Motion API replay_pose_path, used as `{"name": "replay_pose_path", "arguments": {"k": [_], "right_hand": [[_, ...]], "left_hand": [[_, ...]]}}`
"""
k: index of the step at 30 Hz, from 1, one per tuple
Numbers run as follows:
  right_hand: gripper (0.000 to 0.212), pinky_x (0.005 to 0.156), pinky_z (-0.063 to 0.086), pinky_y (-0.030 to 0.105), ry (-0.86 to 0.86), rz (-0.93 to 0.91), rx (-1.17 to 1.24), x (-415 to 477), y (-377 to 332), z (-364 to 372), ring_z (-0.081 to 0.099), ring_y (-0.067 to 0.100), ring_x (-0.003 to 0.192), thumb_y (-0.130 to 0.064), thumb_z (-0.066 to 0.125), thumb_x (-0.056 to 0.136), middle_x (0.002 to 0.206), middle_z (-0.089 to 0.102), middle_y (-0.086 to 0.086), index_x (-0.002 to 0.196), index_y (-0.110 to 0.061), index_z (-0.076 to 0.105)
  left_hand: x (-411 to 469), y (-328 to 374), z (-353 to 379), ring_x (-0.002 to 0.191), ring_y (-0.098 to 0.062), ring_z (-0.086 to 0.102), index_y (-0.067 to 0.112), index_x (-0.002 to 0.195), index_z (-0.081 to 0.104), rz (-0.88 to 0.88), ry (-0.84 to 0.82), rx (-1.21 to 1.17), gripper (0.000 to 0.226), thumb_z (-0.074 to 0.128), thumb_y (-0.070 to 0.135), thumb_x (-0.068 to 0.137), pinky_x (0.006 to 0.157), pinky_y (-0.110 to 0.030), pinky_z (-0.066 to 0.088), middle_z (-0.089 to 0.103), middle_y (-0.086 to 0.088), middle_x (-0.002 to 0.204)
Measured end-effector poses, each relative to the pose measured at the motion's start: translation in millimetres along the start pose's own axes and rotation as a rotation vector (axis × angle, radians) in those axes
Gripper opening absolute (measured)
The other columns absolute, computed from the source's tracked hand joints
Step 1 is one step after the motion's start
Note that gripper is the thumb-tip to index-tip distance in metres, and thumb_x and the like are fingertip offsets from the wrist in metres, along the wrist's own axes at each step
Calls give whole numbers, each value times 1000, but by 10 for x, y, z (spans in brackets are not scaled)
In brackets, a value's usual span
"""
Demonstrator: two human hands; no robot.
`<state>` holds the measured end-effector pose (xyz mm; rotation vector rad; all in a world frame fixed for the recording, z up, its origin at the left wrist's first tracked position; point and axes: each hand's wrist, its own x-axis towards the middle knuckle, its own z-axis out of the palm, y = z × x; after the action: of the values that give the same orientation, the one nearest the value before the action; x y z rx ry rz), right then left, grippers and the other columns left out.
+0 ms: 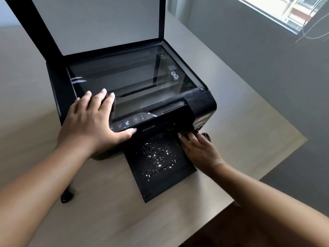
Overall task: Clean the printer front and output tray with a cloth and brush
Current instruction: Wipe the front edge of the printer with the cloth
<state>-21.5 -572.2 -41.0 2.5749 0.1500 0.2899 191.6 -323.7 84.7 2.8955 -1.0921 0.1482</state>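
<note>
Our left hand (89, 122) lay flat, fingers spread, on the printer (201, 100) at its front left corner. Our right hand (199, 150) gripped a dark cloth (206, 135) against the printer's front right. We read the EPSON lettering (149, 128) there. White specks (156, 155) littered the output tray (160, 184) jutting from the printer's front. The scanner lid (106, 24) stood raised. A dark object (66, 196) lay on the worktop (106, 211) front-left of the printer.

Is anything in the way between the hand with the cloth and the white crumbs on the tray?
Nothing visible. The right hand grips the cloth at the right edge of the tray, and the crumbs lie uncovered just beside it.
</note>
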Motion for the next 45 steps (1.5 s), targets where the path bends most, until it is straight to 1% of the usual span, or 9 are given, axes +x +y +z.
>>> {"name": "replay_pose_path", "arguments": {"k": [6, 11, 15, 22, 28, 31, 37, 42, 45], "right_hand": [[42, 80, 48, 34, -117, 127, 386, -15, 116, -15, 52, 28, 112, -22, 59, 85, 134, 57, -13, 126, -26, 60], [57, 83, 45, 42, -208, 163, 403, -101, 51, -43, 40, 35, 130, -27, 42, 88, 151, 39, -8, 145, -23, 38], [49, 84, 46, 40, -162, 221, 582, -21, 42, 19, 45, 32, 121, -25, 47, 86, 142, 50, -11, 135, -26, 53], [20, 86, 38, 22, -41, 852, 1175, 36, 5, 99, 53, 19, 108, -18, 70, 81, 96, 61, -11, 101, -22, 69], [48, 99, 39, 34, -90, 776, 977, -57, -103, 43, 46, 30, 118, -21, 77, 74, 121, 58, 6, 118, -11, 60], [57, 96, 40, 35, -87, 941, 1024, -114, -12, 58, 46, 29, 113, -27, 80, 70, 123, 54, 8, 120, -13, 57], [61, 98, 37, 35, -362, 1010, 1014, 100, 228, 74, 37, 32, 117, -36, 76, 71, 128, 41, 9, 123, -17, 51], [55, 96, 38, 36, -280, 1262, 906, -100, -14, 6, 44, 31, 113, -33, 68, 78, 120, 49, 8, 129, -26, 49], [31, 79, 42, 25, 29, 1323, 1197, -11, 47, -158, 59, 19, 97, -17, 65, 80, 101, 63, 1, 110, -21, 60]], "left_hand": [[-3, 6, -18, 145, -30, 20, 23, 151, 23, 1, -2, 0, 117, 26, 96, 59, 117, -48, 18, 24, -2, 159], [-8, 0, -18, 144, -30, 21, 23, 151, 24, 4, 5, -1, 117, 26, 96, 60, 117, -48, 18, 24, -2, 159], [0, -4, -14, 144, -30, 21, 23, 151, 24, 2, 7, 4, 117, 26, 95, 59, 117, -48, 18, 23, -1, 159], [-11, -2, -19, 144, -30, 21, 24, 151, 24, -5, 9, -5, 117, 28, 95, 59, 117, -48, 19, 24, -1, 159], [-15, -2, -12, 144, -30, 22, 24, 151, 25, -2, 10, 0, 117, 28, 96, 59, 117, -47, 20, 24, -1, 159], [-9, -3, -8, 143, -30, 23, 24, 151, 26, -2, 15, -15, 116, 29, 96, 59, 116, -48, 20, 25, -1, 159], [-4, -14, 15, 142, -30, 25, 24, 150, 27, -3, 22, 2, 116, 30, 96, 59, 114, -48, 21, 27, -1, 158], [-4, -13, 27, 141, -31, 27, 22, 149, 30, -4, 27, -4, 117, 29, 96, 58, 114, -49, 23, 30, -3, 157], [1, -10, 16, 140, -33, 28, 20, 148, 33, 3, 32, -16, 116, 30, 95, 59, 113, -51, 23, 32, -4, 156]]}}
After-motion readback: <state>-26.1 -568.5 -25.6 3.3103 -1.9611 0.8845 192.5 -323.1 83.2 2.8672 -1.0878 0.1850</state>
